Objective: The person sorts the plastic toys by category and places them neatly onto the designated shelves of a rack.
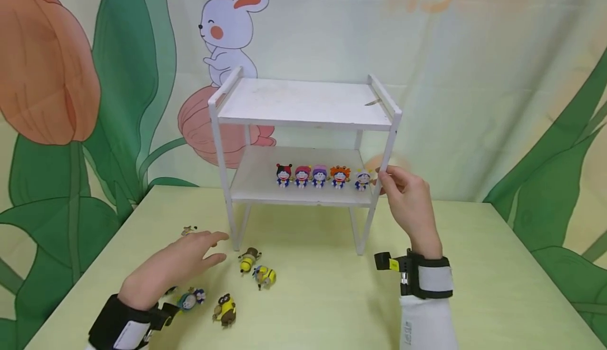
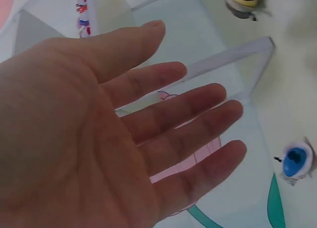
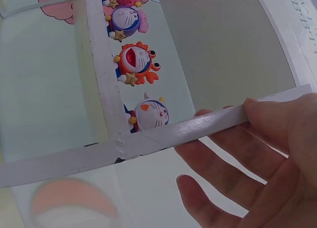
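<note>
My right hand [image 1: 411,202] is at the right front post of a white two-tier shelf rack [image 1: 303,202]. Its thumb lies in front of the post [image 3: 188,129] and fingers pass behind, holding it. Just inside that post stands a white-hooded figurine [image 1: 362,180]. It ends a row of several figurines on the lower shelf, among them an orange crab-hooded one [image 1: 339,177] and a purple-hooded one [image 1: 320,176]. My left hand [image 1: 177,263] hovers over the table's left part, fingers spread and empty. Nearest it lies a yellow figurine with a brown hat [image 1: 248,260].
More small figurines lie on the pale green table: a yellow-and-brown one [image 1: 225,310], a yellow-and-blue one [image 1: 264,276], a blue-and-white one [image 1: 189,300] and a small one [image 1: 188,230] behind the left hand. A printed curtain [image 1: 303,39] hangs behind the rack.
</note>
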Demonstrator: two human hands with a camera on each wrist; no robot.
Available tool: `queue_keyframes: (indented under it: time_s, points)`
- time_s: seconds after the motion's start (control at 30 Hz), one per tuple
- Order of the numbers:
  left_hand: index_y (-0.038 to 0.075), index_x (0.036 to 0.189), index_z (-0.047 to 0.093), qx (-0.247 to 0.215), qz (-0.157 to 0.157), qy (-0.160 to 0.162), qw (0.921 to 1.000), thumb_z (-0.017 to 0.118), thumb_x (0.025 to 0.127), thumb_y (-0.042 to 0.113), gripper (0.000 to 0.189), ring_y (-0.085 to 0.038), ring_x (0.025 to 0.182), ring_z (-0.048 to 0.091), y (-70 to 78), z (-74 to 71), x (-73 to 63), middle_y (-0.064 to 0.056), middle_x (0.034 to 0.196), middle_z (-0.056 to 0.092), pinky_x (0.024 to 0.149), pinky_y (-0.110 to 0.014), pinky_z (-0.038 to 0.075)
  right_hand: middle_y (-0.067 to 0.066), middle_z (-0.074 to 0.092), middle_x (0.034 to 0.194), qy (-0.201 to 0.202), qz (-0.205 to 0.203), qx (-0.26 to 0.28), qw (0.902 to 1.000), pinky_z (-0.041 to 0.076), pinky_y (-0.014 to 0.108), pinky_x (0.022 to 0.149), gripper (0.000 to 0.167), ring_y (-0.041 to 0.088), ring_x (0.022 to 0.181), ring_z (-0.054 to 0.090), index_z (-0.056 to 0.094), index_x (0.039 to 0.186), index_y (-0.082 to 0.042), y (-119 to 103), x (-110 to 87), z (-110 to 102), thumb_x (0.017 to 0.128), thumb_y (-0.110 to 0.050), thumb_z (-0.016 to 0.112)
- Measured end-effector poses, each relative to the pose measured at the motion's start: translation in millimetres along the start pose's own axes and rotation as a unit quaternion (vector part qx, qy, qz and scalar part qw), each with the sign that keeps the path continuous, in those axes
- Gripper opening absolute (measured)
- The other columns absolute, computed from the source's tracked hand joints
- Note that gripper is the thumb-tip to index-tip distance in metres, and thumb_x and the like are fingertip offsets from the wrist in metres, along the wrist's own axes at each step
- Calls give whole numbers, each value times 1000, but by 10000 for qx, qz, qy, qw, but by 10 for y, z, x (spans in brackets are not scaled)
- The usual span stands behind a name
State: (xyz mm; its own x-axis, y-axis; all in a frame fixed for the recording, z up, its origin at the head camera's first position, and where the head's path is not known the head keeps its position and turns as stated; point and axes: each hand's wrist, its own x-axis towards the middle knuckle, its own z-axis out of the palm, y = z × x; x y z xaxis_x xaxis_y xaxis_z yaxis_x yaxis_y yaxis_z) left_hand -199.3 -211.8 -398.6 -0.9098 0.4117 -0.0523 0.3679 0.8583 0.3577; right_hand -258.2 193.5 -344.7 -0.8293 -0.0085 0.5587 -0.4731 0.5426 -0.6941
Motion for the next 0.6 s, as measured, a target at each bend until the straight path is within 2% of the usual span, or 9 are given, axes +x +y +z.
queue_keyframes:
  time_s: [0.13,0.3,0.47,0.6]
  points:
    - [-3,131,54,-72,-258,-410,9988,70,92,21,49,-35,102,60,-70,72,15,-18,112,63,85,-48,50,16,72,96,20,33,30,10000,53,50,78,26,30,79,67,69,113,0,0,-2,-8,101,-20,56]
    - [3,123,58,-210,-789,-913,9925,79,84,27,51,-27,91,59,-100,124,-21,-12,104,63,78,-46,50,17,71,96,-71,56,106,9999,53,49,77,28,28,79,67,68,114,2,4,-15,18,101,-20,56]
    - [6,113,57,-45,-1277,-1112,9855,85,75,34,55,-24,81,54,-109,130,-48,-10,99,61,72,-46,47,18,71,96,-63,11,93,9999,53,51,78,27,29,80,67,68,113,3,2,-11,23,101,-19,56]
    - [6,103,57,207,-1506,-1180,9813,86,73,37,52,-23,77,52,-112,140,-33,-7,89,58,69,-43,46,17,71,96,-53,-15,73,10000,53,50,78,27,28,80,67,68,113,3,8,-8,10,101,-18,56]
